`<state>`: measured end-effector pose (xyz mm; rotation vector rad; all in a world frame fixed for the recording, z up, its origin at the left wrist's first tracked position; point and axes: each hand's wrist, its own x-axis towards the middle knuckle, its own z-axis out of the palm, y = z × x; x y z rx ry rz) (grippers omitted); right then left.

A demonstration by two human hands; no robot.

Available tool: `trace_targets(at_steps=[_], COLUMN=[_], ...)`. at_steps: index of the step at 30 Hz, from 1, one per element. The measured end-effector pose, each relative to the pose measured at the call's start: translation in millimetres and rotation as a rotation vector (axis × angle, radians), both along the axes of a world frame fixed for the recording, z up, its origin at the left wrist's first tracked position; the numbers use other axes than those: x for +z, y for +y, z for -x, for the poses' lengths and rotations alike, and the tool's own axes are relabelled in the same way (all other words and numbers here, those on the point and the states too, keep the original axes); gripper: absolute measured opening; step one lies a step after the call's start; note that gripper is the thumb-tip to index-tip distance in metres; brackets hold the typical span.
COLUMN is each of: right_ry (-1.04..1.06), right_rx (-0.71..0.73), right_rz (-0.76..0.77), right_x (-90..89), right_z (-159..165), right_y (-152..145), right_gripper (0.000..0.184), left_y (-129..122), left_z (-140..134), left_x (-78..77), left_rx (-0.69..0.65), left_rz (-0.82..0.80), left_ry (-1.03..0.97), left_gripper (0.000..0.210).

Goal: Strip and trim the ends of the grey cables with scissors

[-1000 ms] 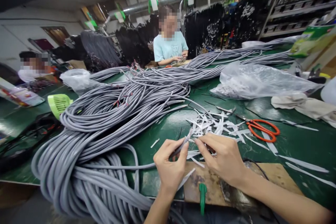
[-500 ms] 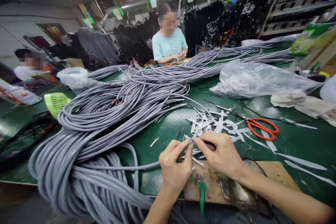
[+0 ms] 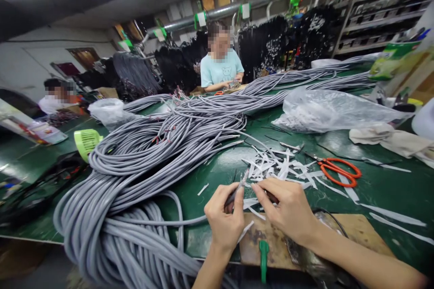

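Note:
My left hand (image 3: 224, 214) is closed round a grey cable (image 3: 194, 221), which comes in from the coils on the left. The cable's frayed tip (image 3: 244, 176) sticks up past the thumb and forefinger, with strands showing. Just to its right is my right hand (image 3: 288, 210), thumb and forefinger pinched together close to the tip. A dark item shows partly under its curled fingers; what it is I cannot make out. White paper-like strips (image 3: 271, 165) lie scattered beyond both hands.
Big coils of grey cable (image 3: 129, 144) cover the left. Orange-handled scissors (image 3: 341, 171) and a clear plastic bag (image 3: 332, 110) lie on the right of the green table. Below my hands is a wooden board (image 3: 359, 230) with a green clamp (image 3: 263, 257). A co-worker (image 3: 222, 70) sits opposite.
The cable's end, earlier covered between both hands' fingertips, now shows frayed strands above my left hand. My right fingertips have drawn slightly apart from it. The view has tilted up a little.

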<state>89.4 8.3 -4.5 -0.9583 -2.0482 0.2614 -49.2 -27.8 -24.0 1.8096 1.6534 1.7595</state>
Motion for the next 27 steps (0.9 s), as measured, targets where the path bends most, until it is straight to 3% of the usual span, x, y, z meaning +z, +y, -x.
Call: trace_targets(at_steps=[10, 12, 16, 21, 27], right_ry=[-0.007, 0.016, 0.072, 0.073, 0.016], right_rx=[-0.004, 0.069, 0.336, 0.081, 0.023], right_rz=[0.059, 0.03, -0.176, -0.067, -0.046], right_x=[3.2, 5.5, 10.6, 7.2, 4.2], right_z=[2, 3, 4, 1, 3], right_y=[1, -3, -14, -4, 1], right_gripper=[0.03, 0.03, 0.026, 0.024, 0.027], left_y=[-1, 1, 3, 0, -5], left_z=[-2, -4, -4, 0, 1], left_x=[-0.2, -0.3, 1.2, 3.0, 6.5], left_rx=[-0.004, -0.007, 0.001, 0.132, 0.093], left_rz=[-0.105, -0.047, 0.171, -0.015, 0.06], left_ry=[0.167, 0.211, 0.294, 0.236, 0.211], left_gripper=[0.019, 0.018, 0.017, 0.017, 0.02])
